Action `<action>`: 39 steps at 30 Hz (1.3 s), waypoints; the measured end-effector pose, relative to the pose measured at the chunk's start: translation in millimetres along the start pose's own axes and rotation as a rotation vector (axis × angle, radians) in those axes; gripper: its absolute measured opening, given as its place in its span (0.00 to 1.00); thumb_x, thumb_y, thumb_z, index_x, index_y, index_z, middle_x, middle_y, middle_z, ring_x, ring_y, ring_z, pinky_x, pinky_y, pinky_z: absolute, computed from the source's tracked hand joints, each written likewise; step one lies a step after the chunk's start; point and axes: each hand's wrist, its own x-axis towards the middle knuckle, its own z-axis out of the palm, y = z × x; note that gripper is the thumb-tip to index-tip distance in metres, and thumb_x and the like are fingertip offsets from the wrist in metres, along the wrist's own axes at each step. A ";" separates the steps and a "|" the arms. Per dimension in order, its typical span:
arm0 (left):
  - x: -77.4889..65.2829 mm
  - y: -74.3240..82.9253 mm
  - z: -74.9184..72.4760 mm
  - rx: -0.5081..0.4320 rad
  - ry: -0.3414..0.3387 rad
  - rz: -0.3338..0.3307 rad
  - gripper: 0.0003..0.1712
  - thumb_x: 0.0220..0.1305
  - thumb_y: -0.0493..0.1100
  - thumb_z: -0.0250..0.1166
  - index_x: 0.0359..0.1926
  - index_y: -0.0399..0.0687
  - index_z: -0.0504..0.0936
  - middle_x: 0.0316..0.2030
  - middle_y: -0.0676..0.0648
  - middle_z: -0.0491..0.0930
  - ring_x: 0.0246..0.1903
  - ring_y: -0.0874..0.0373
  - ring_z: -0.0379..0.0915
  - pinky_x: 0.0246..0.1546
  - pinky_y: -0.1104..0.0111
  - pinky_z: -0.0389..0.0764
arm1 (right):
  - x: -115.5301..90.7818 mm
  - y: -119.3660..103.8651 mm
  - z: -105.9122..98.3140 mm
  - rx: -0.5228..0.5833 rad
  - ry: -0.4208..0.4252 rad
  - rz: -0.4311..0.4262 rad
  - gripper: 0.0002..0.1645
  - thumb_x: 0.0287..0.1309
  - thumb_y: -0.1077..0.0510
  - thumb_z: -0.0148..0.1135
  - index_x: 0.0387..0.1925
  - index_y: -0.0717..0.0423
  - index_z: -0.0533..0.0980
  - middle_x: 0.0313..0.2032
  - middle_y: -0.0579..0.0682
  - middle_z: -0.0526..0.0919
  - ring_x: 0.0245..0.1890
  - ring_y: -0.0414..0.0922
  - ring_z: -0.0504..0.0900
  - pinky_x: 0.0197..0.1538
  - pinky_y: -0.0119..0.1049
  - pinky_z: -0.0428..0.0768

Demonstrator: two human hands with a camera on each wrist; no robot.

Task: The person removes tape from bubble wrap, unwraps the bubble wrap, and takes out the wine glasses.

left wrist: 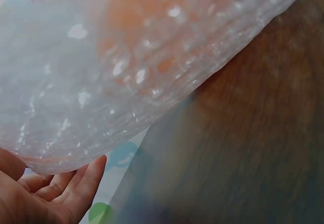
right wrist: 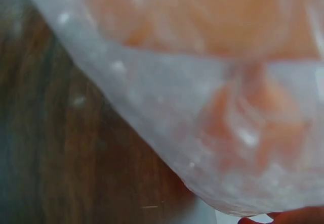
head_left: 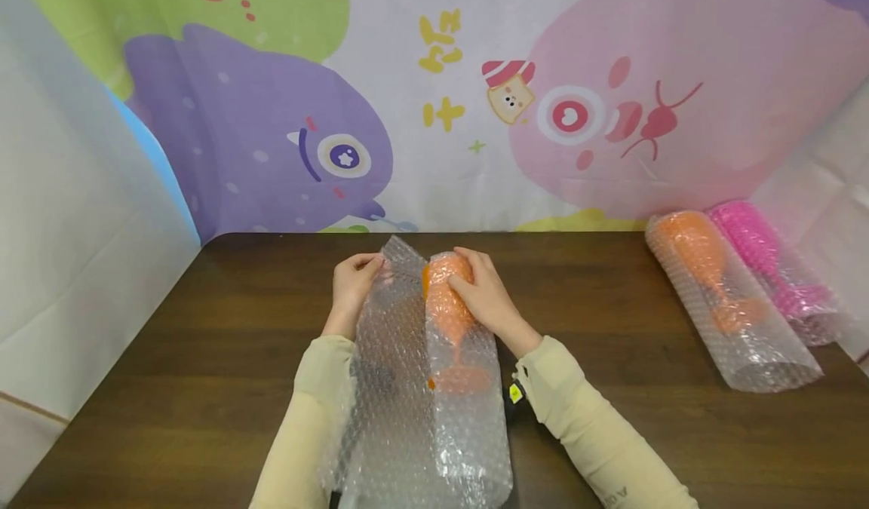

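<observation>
The fingers of the left hand (head_left: 354, 283) pinch the far left part of the bubble wrap (head_left: 400, 418), thumb against fingertips. The fingers of the right hand (head_left: 487, 298) are curved over the bowl of the orange goblet (head_left: 453, 320), holding it through the layer that covers it, the thumb lying across the top. The goblet lies on its side on the sheet, in front of the person, bowl at the far end and foot nearer. Small bits of bare orange show along its left, just past the edge of the covering layer, so the cover looks partial. The rest of the sheet spreads to the left, and a long stretch runs beyond the foot towards the person.

To do this well, I would judge, the right hand should grip lightly but surely — the bowl guides the roll, while the thin stem ought to carry no force. The left hand does best keeping the sheet taut and even, so that the layers sit snug and the roll stays straight; the narrow foot end could easily go slack.

Further out on the table (head_left: 258, 388), at the far right, a second orange goblet (head_left: 699, 249) and a pink goblet (head_left: 750, 241) lie side by side, each in its own tube of wrap. A printed cloth (head_left: 434, 192) hangs behind.
</observation>
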 end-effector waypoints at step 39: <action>-2.6 8.8 -12.1 -0.207 -0.019 0.036 0.15 0.64 0.34 0.52 0.47 0.23 0.72 0.21 0.52 0.78 0.21 0.64 0.78 0.29 0.71 0.81 | -6.7 8.4 -22.5 -0.036 0.064 -0.036 0.23 0.54 0.59 0.54 0.54 0.53 0.72 0.51 0.57 0.70 0.46 0.52 0.70 0.46 0.46 0.72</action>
